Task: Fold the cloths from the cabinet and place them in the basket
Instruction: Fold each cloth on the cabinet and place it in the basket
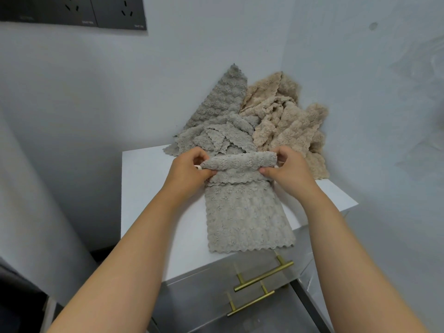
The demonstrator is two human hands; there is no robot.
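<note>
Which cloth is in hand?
The flat grey cloth at the front of the cabinet top; left hand and right hand pinch its rolled far end. Crumpled grey pile and beige pile lie behind.

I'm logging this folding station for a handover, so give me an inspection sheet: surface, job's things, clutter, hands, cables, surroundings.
Surface: white cabinet top, set in a wall corner and carrying the cloths.
Job's things: grey cloth lies flat and reaches the near edge, with its far end rolled over. A grey pile and a beige pile are heaped unfolded at the back. The basket is not in view.
Clutter: nothing seen.
Hands: left hand and right hand each pinch one end of the rolled part.
Cables: nothing seen.
Surroundings: dark wall sockets at upper left; brass handles on the cabinet front.
</note>
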